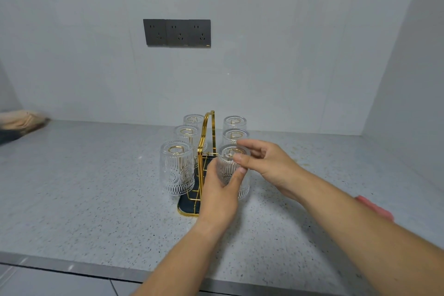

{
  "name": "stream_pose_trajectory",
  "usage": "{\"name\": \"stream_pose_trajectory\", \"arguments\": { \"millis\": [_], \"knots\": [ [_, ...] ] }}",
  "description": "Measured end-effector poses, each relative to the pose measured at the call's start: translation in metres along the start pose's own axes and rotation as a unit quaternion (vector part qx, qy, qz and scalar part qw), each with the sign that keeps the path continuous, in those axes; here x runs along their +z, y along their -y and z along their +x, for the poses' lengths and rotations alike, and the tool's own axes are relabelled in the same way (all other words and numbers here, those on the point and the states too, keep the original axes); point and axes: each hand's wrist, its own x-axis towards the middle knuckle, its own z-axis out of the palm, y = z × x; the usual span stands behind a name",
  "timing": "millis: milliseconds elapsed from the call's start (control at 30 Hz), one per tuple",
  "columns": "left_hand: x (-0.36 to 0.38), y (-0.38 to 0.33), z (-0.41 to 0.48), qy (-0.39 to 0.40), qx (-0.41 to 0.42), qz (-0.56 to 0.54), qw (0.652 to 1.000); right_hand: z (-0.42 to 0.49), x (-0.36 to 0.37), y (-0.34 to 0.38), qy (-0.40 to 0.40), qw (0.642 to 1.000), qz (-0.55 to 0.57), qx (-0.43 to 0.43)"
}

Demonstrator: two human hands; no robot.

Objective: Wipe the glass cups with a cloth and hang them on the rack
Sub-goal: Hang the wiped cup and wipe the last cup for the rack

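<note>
The left hand [221, 190] wraps round the side of the near right glass [229, 168], and the right hand [271, 166] pinches its upturned base. The glass sits upside down over a peg of the gold rack [207, 122], beside five other glasses [177, 168]. The pink cloth [374, 206] lies aside, so this looks like the hanging step. Next, settle the glass steadily and let go gently.

At the left edge a blurred tan-and-dark object [16, 125] was cut off. The right forearm [360, 235] hid most of the pink cloth [374, 206] at right.
</note>
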Motion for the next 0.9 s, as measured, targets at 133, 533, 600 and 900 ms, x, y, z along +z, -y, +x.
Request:
{"name": "stream_pose_trajectory", "arguments": {
  "millis": [133,533,600,900],
  "knots": [
    [0.001,-0.003,-0.002,0.0,-0.015,0.016,1.0,0.0,-0.003,-0.001,0.0,1.0,0.005,0.002],
    [0.004,-0.007,-0.084,0.049,-0.163,0.03,0.985,-0.057,-0.084,-0.029,-0.113,0.991,-0.074,-0.008],
    [0.019,-0.007,-0.087,0.069,-0.173,0.017,0.982,-0.078,-0.112,-0.049,-0.143,0.98,-0.137,0.003],
    [0.149,0.002,-0.009,0.282,-0.097,0.201,0.933,-0.132,-0.206,-0.113,-0.23,0.94,-0.22,0.125]
  ]
}}
